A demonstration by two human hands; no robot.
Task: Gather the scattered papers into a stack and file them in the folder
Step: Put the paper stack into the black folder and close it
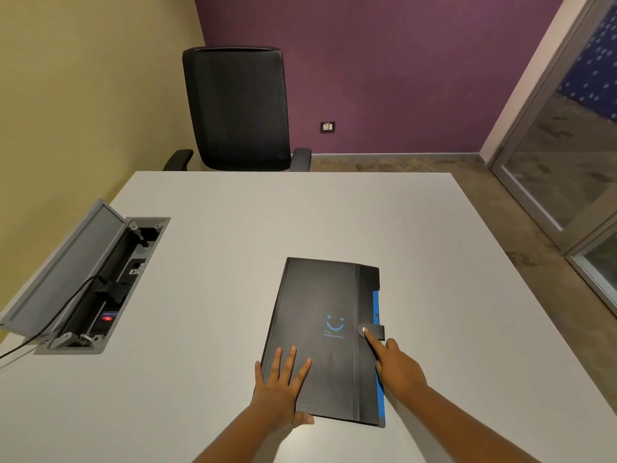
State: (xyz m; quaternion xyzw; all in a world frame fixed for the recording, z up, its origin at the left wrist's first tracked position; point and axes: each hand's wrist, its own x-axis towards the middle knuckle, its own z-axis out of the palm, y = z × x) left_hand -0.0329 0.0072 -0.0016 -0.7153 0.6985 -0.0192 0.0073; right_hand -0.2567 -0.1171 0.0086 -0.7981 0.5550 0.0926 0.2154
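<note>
Task near completion, by appearance: no loose papers visible on white table (207, 262); flat black folder with blue smiley print (320, 339) closed, blue edge showing along its right side. Remaining, seemingly, only fastening of snap tab (371, 330). Left hand (283, 385) flat, fingers spread, pressing folder's near left corner. Right hand (397, 365) beside right edge, index finger extended onto snap, other fingers curled, gripping nothing.

Ahead of both hands the white table (300, 212) lies bare up to its far edge, where a black chair (235, 108) stands. Far to the left of the left hand (280, 392), an open cable box (100, 285) with a raised lid (63, 265) and a trailing cable (43, 329) blocks that side. Right of the right hand (397, 365), bare table runs to the edge.
</note>
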